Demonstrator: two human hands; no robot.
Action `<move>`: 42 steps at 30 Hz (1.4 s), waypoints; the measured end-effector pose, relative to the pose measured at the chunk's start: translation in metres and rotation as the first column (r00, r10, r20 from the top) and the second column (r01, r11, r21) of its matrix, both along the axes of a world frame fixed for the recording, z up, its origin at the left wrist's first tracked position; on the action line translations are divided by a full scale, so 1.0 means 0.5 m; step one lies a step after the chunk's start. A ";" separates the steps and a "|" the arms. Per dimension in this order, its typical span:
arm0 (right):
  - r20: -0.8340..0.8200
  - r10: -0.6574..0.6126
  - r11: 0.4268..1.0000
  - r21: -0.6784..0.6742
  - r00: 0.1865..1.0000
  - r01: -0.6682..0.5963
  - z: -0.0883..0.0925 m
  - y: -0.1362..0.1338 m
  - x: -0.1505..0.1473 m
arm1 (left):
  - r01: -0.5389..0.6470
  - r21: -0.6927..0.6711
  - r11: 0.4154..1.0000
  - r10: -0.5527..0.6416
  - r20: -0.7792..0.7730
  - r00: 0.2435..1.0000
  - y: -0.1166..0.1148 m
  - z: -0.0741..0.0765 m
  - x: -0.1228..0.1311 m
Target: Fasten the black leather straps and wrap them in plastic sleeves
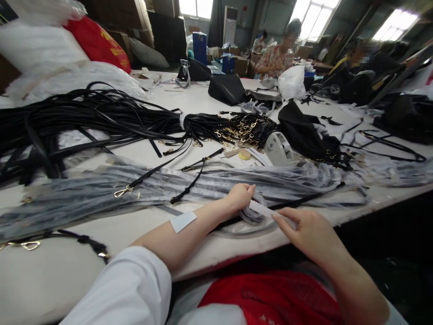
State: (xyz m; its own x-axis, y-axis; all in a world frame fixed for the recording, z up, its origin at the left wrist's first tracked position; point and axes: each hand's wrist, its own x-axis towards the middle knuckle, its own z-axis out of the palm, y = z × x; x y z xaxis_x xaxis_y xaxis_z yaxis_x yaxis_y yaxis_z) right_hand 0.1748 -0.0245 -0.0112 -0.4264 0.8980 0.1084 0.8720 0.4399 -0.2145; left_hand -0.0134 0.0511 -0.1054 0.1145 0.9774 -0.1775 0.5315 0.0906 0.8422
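Head view: left hand (241,197) is resting at a coil (253,216) on the table (64,289), finger grip unclear; right hand (309,230) is pinching a strip (262,209) beside it; uneven pulling would be risking a twist.

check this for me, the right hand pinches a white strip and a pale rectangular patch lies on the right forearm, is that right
Wrong side: in the head view the pale rectangular patch lies on the left forearm. The right hand does pinch the white strip.
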 end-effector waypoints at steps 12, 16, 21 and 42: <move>0.298 0.071 0.997 -0.009 0.952 -0.072 0.011 -0.044 -0.054 | 0.077 0.196 0.977 -0.047 -0.155 0.987 -0.046 0.064 0.010; 0.327 0.051 0.998 0.010 0.944 -0.057 0.013 -0.050 -0.065 | 0.094 0.222 0.970 -0.053 -0.183 0.982 -0.053 0.072 0.012; 0.363 -0.066 0.992 0.123 0.929 0.022 -0.023 -0.018 -0.077 | 0.123 0.235 0.964 -0.076 -0.198 0.977 -0.065 0.078 0.018; -0.604 -0.029 0.998 0.022 0.796 0.054 -0.043 0.025 0.009 | 0.385 0.317 0.867 -0.375 -0.093 0.922 -0.101 0.102 0.020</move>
